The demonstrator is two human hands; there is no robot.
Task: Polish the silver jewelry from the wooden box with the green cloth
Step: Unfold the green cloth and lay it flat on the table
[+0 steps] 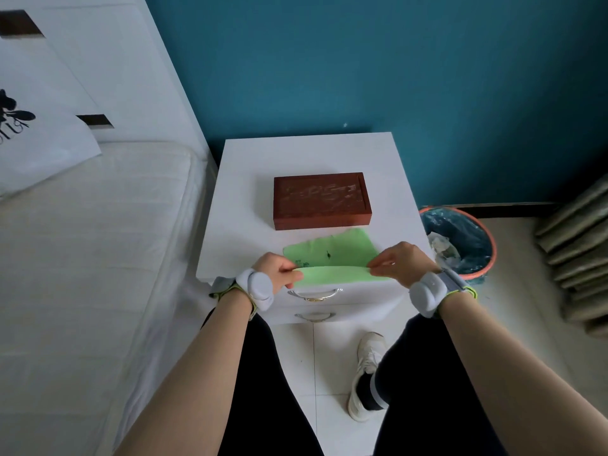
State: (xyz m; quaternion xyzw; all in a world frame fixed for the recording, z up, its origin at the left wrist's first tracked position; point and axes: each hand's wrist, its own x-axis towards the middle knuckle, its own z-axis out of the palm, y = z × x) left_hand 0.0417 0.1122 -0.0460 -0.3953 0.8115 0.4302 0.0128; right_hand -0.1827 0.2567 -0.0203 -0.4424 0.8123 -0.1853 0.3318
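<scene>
2 hands (339,266) pinching pale green cloth (332,255) by near corners, closed carved wooden box (321,200) behind

The wooden box (322,200) sits lid-shut, contents hidden. Small dark print on the green cloth (330,255) is too tiny to read. The bedside pillow (39,120) runs off the left edge.

Home bedroom: mattress (98,241) w/ white nightstand (263,179) beside it, lined bin (460,241) nearby.
</scene>
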